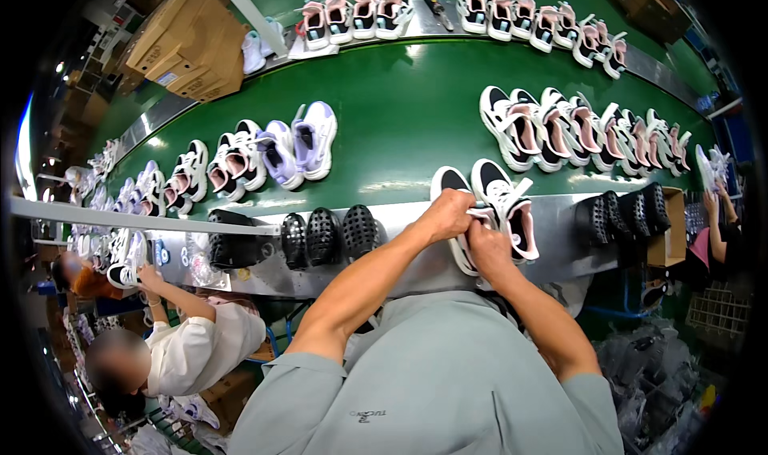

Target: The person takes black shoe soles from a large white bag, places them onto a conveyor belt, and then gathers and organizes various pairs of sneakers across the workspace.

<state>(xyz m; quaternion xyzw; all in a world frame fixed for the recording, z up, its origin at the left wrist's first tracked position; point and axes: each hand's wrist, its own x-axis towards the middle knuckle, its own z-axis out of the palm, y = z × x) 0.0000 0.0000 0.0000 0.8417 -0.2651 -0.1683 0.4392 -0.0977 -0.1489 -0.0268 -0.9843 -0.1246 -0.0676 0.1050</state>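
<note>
A black-and-white sneaker point(450, 179) rests at the metal edge of the bench in front of me. My left hand point(450, 214) is closed over its upper near the opening. Close beside it, my right hand point(490, 251) has its fingers bent and pressed together at the same opening. What the fingertips pinch inside is hidden by the hands. The matching sneaker point(497, 184), pink-lined with a pale strap sticking up, stands just to the right, next to my right hand.
Sneakers point(560, 127) line the green bench to the right; lilac sneakers point(316, 141) stand left. Black studded blocks point(323, 236) and more blocks point(624, 215) flank me on the metal strip. A grey bar point(144, 216) crosses at left. Co-workers point(204, 339) handle shoes at both sides.
</note>
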